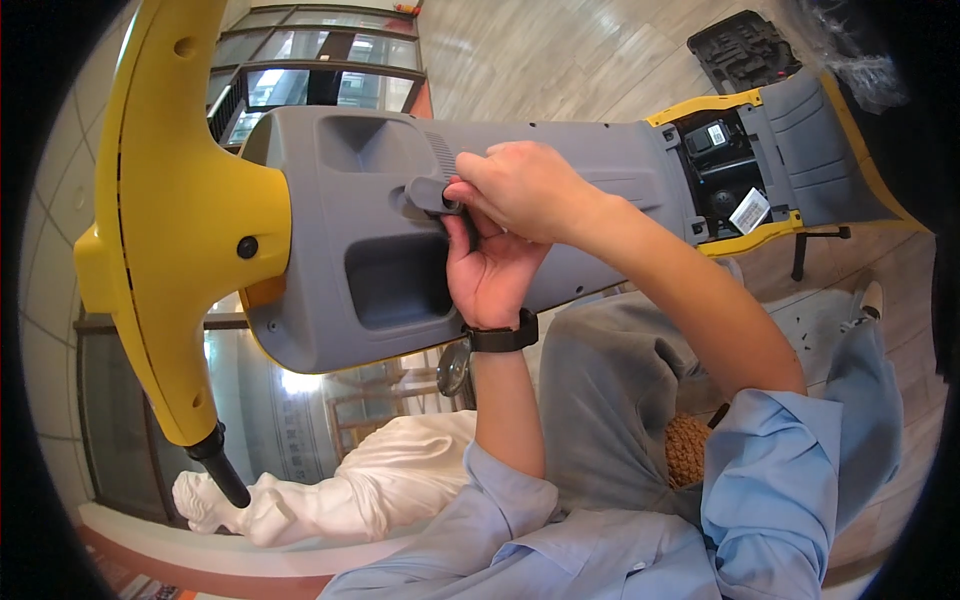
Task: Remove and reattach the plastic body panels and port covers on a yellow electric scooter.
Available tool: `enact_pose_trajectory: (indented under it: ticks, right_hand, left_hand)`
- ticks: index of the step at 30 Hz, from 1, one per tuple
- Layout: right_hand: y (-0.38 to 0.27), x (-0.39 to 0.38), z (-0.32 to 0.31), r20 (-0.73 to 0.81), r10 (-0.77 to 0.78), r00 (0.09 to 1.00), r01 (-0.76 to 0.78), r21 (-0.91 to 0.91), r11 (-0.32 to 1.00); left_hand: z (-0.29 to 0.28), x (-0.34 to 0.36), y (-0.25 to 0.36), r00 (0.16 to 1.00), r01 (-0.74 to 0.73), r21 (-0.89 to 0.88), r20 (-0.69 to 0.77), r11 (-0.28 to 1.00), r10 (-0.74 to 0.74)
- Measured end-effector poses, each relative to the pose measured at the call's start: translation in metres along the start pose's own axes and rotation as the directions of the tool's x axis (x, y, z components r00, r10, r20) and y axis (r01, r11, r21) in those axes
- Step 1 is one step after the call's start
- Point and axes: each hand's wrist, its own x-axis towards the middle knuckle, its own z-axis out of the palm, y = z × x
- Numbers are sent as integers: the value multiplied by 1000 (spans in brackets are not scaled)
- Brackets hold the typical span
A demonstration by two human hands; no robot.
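Note:
My left hand (483, 278), with a black watch on its wrist, is cupped palm up under a small grey hook piece (425, 192) on the grey front panel (300, 160) of a scooter lying across my view, its fingers curled and mostly hidden. My right hand (525, 190) lies over it, fingertips pinched at the hook's dark end; what they hold is hidden. A recessed pocket (395, 285) is just below the hook. The yellow handlebar housing (170, 230) is at the left, with a black grip.
An open compartment (725, 170) with black parts and a white label is right, beside the seat (835, 165). A black tool case (740, 55) lies on the floor behind, with clear plastic wrap nearby. A white statue (320, 500) lies along the lower left, and a glass door stands at upper left.

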Motion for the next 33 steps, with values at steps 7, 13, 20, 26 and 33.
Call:
enact_pose_trajectory:
  ticks: [7,13,20,26,33]
  right_hand:
    - [-6,-7,9,-94,-3,996,4,12,1000]
    - [-8,-5,-1,-3,-64,998,64,16,998]
    - [-4,-5,3,-98,-71,993,76,42,996]
    - [0,-8,-6,49,1,999,-6,100,995]
    - [4,-10,2,21,32,999,-34,157,987]
  left_hand:
    - [-1,2,4,994,-11,-120,-113,993,-3]
    - [-9,3,8,1000,-15,-5,-27,1000,15]
    - [-12,5,-7,998,-64,167,-13,984,67]
    - [-18,10,-14,991,-107,296,-49,949,127]
    - [-14,9,-18,994,-96,304,-17,948,106]
